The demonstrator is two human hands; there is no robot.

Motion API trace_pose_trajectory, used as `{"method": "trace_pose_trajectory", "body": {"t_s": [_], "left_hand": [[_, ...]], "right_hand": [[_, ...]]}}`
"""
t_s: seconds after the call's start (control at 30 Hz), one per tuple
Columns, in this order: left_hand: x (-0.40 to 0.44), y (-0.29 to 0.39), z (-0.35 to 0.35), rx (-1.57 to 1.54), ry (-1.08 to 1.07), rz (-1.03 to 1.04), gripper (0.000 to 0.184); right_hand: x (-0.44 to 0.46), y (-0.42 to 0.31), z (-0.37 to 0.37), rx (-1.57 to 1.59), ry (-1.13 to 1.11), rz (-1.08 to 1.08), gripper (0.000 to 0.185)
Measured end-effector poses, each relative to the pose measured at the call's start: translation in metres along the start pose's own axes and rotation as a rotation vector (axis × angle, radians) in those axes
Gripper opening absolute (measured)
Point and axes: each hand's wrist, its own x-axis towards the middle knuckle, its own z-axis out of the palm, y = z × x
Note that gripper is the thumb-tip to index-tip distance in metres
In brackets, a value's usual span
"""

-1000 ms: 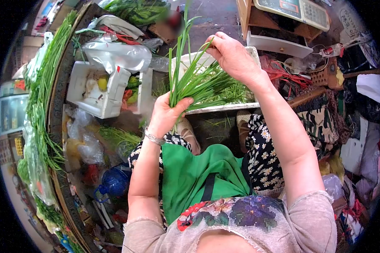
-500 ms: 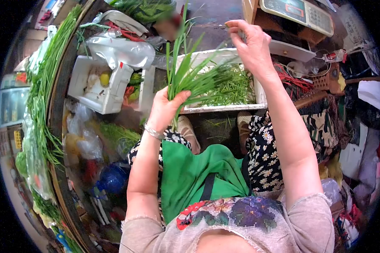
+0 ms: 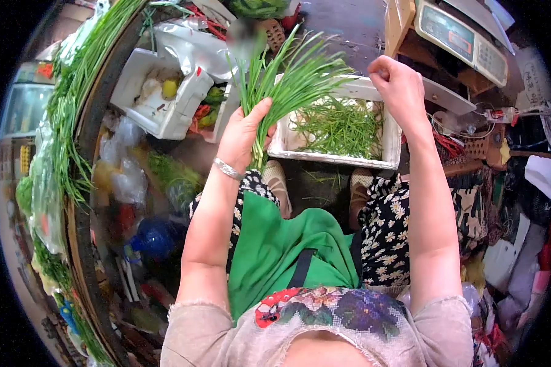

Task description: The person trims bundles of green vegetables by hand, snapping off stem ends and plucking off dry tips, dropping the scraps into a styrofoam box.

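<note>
My left hand is wrapped round a bunch of long green chives, gripping it low near the pale stem ends. The leaves fan up and to the right, over the back left of a white foam box. Loose green blades and scraps lie inside that box. Above the box's right side is my right hand, its fingers curled together. Anything between those fingertips is too small or hidden to make out.
A second white foam box at the left holds a yellowish round item and scraps. A digital scale sits at the upper right. More long chives lie along the left ledge. A blue plastic container is at lower left.
The chives have swung from mostly upright to a fan leaning right. My right hand's fingers have curled in more. The whole view has shifted slightly.
</note>
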Motion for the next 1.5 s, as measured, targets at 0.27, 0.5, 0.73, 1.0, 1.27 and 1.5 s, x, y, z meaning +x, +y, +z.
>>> {"method": "trace_pose_trajectory", "body": {"t_s": [0.27, 0.5, 0.73, 1.0, 1.27, 1.5], "left_hand": [[0.004, 0.004, 0.005, -0.188, -0.045, -0.019, 0.032], [0.006, -0.008, 0.029, 0.513, 0.145, 0.673, 0.033], [-0.001, -0.031, 0.057, 1.582, 0.256, 0.793, 0.039], [-0.005, -0.03, 0.073, 1.219, 0.145, 0.794, 0.059], [-0.001, -0.007, 0.051, 0.267, -0.238, 0.318, 0.099], [-0.008, -0.014, 0.061, -0.022, -0.383, 0.126, 0.067]], "right_hand": [[-0.007, -0.012, 0.006, 0.316, -0.438, 0.056, 0.031], [-0.033, -0.054, 0.043, 1.095, -0.732, 0.088, 0.077], [-0.054, -0.067, 0.086, 1.866, -0.519, 0.582, 0.034], [-0.046, -0.06, 0.08, 1.944, -0.346, 0.635, 0.019], [-0.039, -0.059, 0.06, 1.867, -0.334, 0.431, 0.021], [-0.044, -0.068, 0.044, 1.894, -0.484, 0.316, 0.038]]}}
